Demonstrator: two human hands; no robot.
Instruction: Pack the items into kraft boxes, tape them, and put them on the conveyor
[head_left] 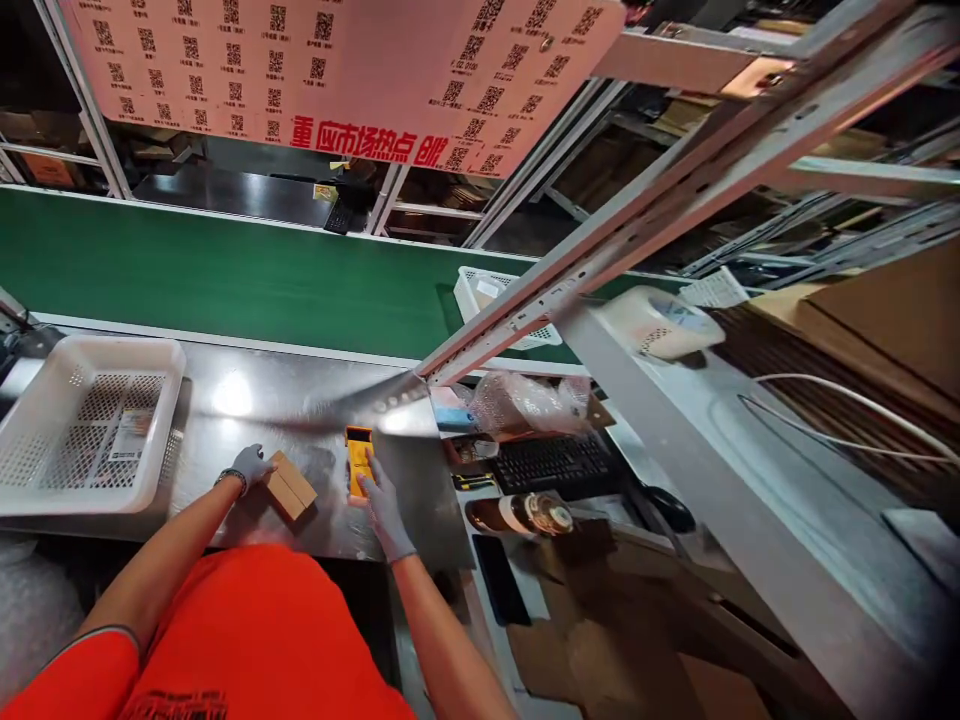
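Note:
My left hand [250,467], in a grey glove with a band at the wrist, grips the left end of a small brown cardboard box [291,486] just over the steel table [247,400]. In my gloved right hand [381,500] is a yellow handheld device with a dark window at its top [359,462]; the fingers wrap round its right side. Its exact kind does not show clearly. A white perforated plastic basket [174,400] stands to the left of my left hand, with a labelled packet [132,436] lying in it.
A green conveyor belt [225,280] runs behind the table, carrying another white basket [466,300]. A slanting metal post [517,325] rises at the table's right corner. Right of it lie a keyboard [551,465], a brown bottle [517,514], a phone [500,580] and a tape roll [652,325].

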